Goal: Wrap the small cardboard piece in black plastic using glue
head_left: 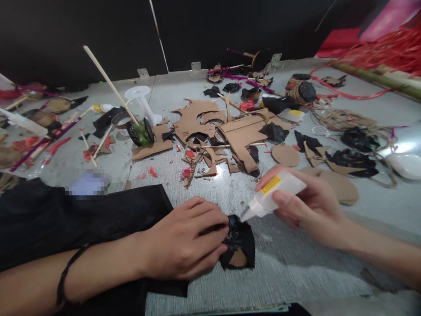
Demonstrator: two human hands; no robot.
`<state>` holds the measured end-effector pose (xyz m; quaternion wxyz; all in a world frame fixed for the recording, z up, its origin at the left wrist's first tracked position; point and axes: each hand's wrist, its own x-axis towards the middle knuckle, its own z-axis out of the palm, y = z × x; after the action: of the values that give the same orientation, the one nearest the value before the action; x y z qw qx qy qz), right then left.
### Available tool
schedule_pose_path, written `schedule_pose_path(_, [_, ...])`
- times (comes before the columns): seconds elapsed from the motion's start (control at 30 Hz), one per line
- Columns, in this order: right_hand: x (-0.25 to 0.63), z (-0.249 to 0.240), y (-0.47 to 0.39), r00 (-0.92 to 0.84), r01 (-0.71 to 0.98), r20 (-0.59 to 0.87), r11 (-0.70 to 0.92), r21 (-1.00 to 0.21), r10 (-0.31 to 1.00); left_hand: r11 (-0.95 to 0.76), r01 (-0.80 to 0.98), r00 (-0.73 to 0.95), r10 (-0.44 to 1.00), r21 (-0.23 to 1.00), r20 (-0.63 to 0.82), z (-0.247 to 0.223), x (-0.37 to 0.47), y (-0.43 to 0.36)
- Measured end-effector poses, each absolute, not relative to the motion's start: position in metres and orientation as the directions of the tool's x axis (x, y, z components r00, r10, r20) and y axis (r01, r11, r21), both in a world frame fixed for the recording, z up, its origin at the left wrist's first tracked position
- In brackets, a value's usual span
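The right hand (314, 213) pinched a white bottle (269, 201) — nozzle at a black scrap (245, 237). The left hand (189, 239) touched the scrap — whether pinching, I couldn't tell.

Behind 1 bottle (287, 184), cardboard scraps (238, 137) are strewn at upper centre on the table (296, 267); cloth (121, 219) is spread lower left.
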<state>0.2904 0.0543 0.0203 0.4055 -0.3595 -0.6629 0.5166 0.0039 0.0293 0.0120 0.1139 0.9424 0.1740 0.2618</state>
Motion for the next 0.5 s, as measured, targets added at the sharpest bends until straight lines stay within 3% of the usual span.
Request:
schedule_pose_path(0.13, [0.2926,0.0215,0.0523,-0.374,0.031,0.159,0.184,-0.982,0.914,-0.910,0.273,0.800,0.395,0.312,0.451,0.0111,0.0025,0.0276])
schedule_pose_path(0.5, [0.2868,0.0228,0.0533,-0.473,0.267,0.140,0.293,-0.918,0.870,-0.914,0.258,0.809,0.382,0.314,0.447,0.0115,0.0028,0.0298])
